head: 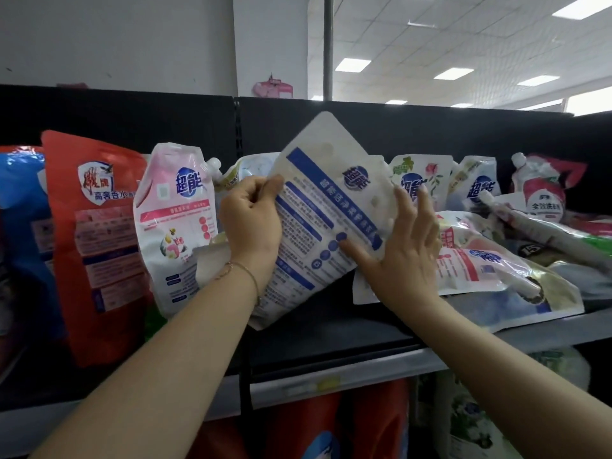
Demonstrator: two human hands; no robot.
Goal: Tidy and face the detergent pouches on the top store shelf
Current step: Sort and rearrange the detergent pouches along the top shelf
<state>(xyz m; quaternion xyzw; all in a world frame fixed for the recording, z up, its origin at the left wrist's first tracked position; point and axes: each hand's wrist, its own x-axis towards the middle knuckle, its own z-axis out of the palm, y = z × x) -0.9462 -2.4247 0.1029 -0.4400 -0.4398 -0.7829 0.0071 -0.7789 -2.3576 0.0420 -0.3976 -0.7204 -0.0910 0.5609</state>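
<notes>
Pouch: A white-and-blue detergent pouch (pixel 328 200) is held up over the front of the top shelf (pixel 331 329), tilted with its top leaning right and its printed text panel facing the camera. Whether its bottom corner touches the dark shelf board cannot be told.
Left hand: The left hand (pixel 251 223) grips the pouch's left edge, fingers curled round it and thumb on the printed face. A thin bracelet (pixel 245 270) sits on the wrist.
Right hand: The right hand (pixel 404 256) is flat and spread against the pouch's lower right side, thumb lying across the print and fingers straight, pointing up. It closes on nothing.
Left neighbours: A pink pouch (pixel 175 220) stands upright just left of the left hand, spout at its top right corner. Beside it stands a tall red bag (pixel 96 233), then a blue bag (pixel 20 226) at the frame's edge.
Right neighbours: A floral pouch (pixel 420 180) and a blue-logo pouch (pixel 477 183) stand against the black back panel (pixel 430 127). In front of them a flat pouch (pixel 496 276) lies on its side, overhanging the shelf's front edge, and more pouches are heaped behind it.
Far right: A red-and-white pouch (pixel 543 190) stands at the back, spout up.
Below: Red bottles (pixel 331 425) fill the lower shelf under the grey price strip (pixel 331 382).
Above: Ceiling light panels (pixel 352 65) glow over the aisle.
</notes>
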